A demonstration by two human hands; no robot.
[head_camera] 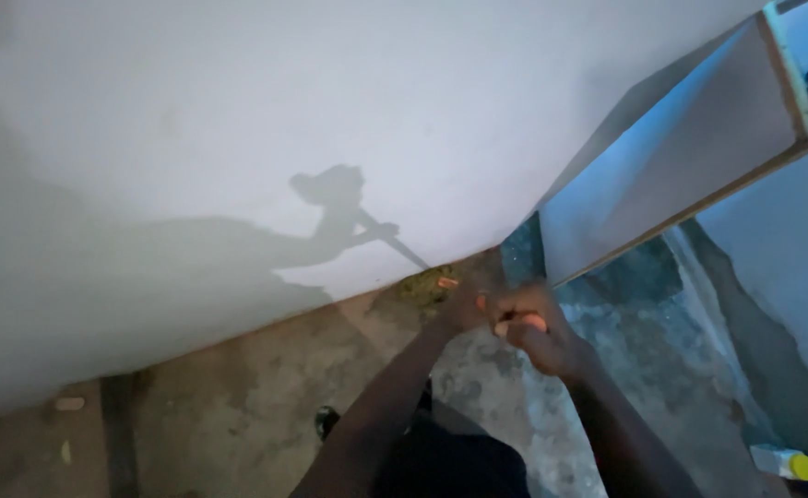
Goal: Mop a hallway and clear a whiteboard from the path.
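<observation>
Both hands low at the foot of the wall, close together, touching or nearly so. Right hand [535, 332] fisted around an orange-handled tool [526, 322], handle end showing at the knuckles; working end hidden behind the fingers, possibly a scraper or trowel. Left hand [462, 309] just left of it, fingers curled; whether gripping anything, cannot tell, view too blurred. Just beyond the left hand, a greenish-brown patch [425, 285] at the wall base, with a small orange bit at its edge. Above and to the right, a large pale panel [676, 157] tilted, lower corner just above the hands. White wall [349, 92] ahead, carrying the arm's shadow. Rough concrete floor [238, 397] beneath. Far right, well apart, a bottle with yellow cap [785, 462].
</observation>
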